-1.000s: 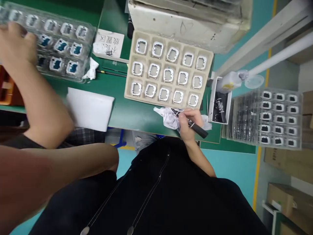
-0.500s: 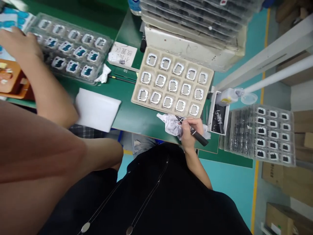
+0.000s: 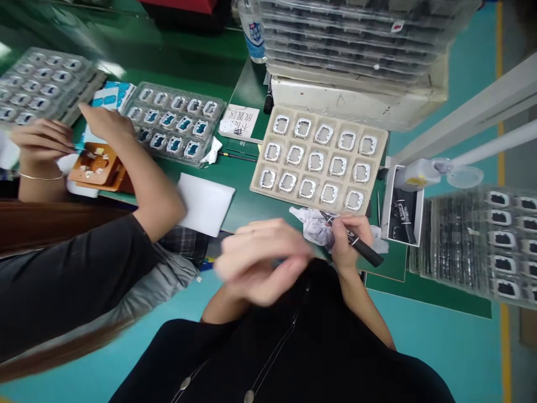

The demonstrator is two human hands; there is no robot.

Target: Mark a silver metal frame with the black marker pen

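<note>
My right hand (image 3: pixel 350 238) grips a black marker (image 3: pixel 364 247), its tip pointing up and left over crumpled white paper (image 3: pixel 316 226). Just beyond lies a beige tray (image 3: pixel 255 182) holding rows of silver, square-shaped frames (image 3: pixel 315 161). My left hand (image 3: pixel 262 260) is raised close to the camera, left of the right hand and above my lap. Motion smears its curled fingers; I cannot make out anything in them.
Behind the beige tray rise stacked clear trays (image 3: pixel 361 45) on a white box (image 3: pixel 335 92). A small white box (image 3: pixel 390 218) holds markers and a bottle. At left, a co-worker's hands (image 3: pixel 42 140) are near an orange fixture (image 3: pixel 94 165). More clear trays (image 3: pixel 453 240) stand right.
My left hand has come into view from below. The camera has turned left, showing more of the co-worker. My right hand still holds the marker over the paper.
</note>
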